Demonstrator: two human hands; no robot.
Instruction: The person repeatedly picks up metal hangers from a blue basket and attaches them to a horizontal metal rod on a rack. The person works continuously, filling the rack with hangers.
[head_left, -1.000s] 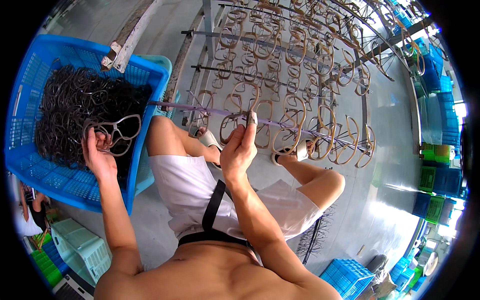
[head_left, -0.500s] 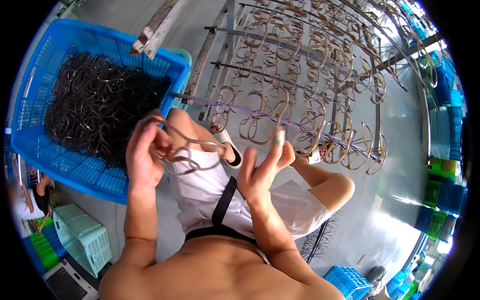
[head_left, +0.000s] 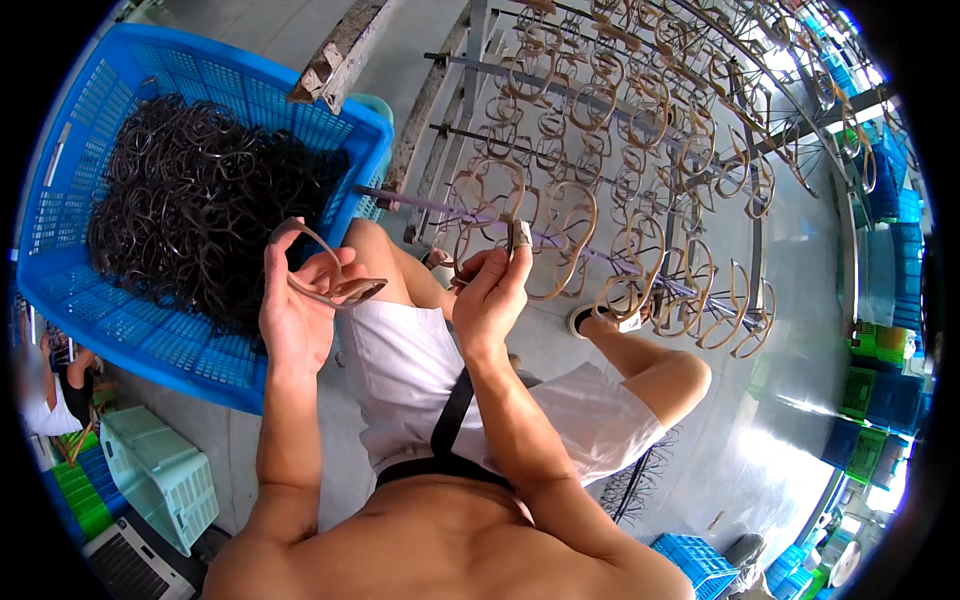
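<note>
My left hand (head_left: 298, 305) holds a brown eyeglass frame (head_left: 358, 291) loosely between thumb and fingers, beside the basket's near right corner. To its right, my right hand (head_left: 490, 288) is closed, with a white wrap (head_left: 521, 233) around the index fingertip. Its thumb and finger pinch at a tan eyeglass frame on the purple rod (head_left: 440, 208); the exact contact point is partly hidden by the fingers. More tan frames (head_left: 572, 240) hang along that rod. A blue basket (head_left: 190, 368) at left holds a tangled heap of dark eyeglass frames (head_left: 200, 190).
A metal rack (head_left: 470, 60) carries several rods of hanging frames. A worn beam end (head_left: 325, 75) juts over the basket. Pale green crates (head_left: 160, 480) stand lower left, a small blue basket (head_left: 695, 562) lower right. Stacked crates (head_left: 880, 395) line the right side.
My right hand has moved left and closed at a frame by the rod. The frame in my left hand has turned and come closer to the palm. The view has shifted slightly.
</note>
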